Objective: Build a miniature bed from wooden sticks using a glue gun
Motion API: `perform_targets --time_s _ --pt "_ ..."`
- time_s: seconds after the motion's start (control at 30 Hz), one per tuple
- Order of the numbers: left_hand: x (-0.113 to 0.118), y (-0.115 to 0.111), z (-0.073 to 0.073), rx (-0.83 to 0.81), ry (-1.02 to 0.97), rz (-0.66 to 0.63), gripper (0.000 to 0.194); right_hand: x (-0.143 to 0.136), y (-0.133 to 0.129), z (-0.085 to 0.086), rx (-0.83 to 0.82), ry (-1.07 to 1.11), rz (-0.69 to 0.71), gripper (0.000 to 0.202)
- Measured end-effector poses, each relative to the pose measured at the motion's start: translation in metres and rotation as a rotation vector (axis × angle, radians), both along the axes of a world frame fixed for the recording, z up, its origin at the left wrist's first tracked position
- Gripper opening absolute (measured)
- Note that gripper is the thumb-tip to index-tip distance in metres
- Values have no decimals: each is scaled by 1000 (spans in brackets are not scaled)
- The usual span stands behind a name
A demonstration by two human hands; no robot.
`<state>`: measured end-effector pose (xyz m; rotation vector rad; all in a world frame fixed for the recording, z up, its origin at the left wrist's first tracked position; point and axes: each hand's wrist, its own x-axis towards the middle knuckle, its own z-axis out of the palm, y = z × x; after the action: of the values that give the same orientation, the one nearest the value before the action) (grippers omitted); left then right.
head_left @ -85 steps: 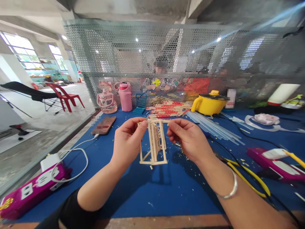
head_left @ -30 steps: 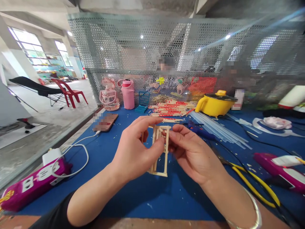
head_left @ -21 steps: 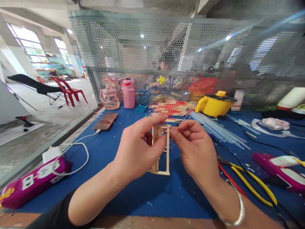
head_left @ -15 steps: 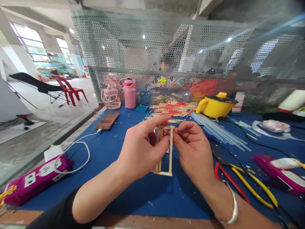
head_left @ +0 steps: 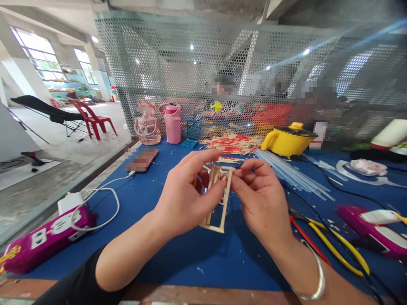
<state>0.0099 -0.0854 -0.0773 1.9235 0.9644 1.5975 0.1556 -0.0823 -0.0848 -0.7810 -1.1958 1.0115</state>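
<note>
Since half second ago, stick frame (head_left: 215, 199) tilts slightly, its foot swinging toward my left. My left hand (head_left: 184, 199) pinches frame's upper left side; my right hand (head_left: 262, 201) grips upper right corner. Frame held above blue mat (head_left: 203, 258), in front of loose stick pile (head_left: 230, 146). Box skeleton assembled; no panels on it yet. Pliers (head_left: 321, 241) right of frame.

One head-worn camera looks forward and down, close over the blue bench (head_left: 178, 262), facing the mesh screen (head_left: 178, 63).
</note>
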Motion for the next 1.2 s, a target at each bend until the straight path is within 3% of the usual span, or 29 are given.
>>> perform_targets --time_s 0.07,0.2,0.43,0.57,0.77,0.93,1.2 --pt "-4 4 3 -15 27 -60 56 3 3 3 -8 -60 -15 29" --pt "-11 14 8 -85 65 -186 69 11 15 3 -138 -205 115 35" --pt "-17 19 0 -197 -82 -273 64 16 25 -4 -97 -250 133 24" --pt "-9 16 -11 -191 -137 -232 50 18 28 -5 -26 -224 124 26" --pt "5 18 -21 -81 -29 -208 38 30 45 -10 16 -211 177 21" --pt "5 28 -16 -105 -11 -172 27 32 51 -12 -14 -162 239 28" --pt "6 34 -5 -73 104 -81 27 24 41 -4 -96 73 317 44"
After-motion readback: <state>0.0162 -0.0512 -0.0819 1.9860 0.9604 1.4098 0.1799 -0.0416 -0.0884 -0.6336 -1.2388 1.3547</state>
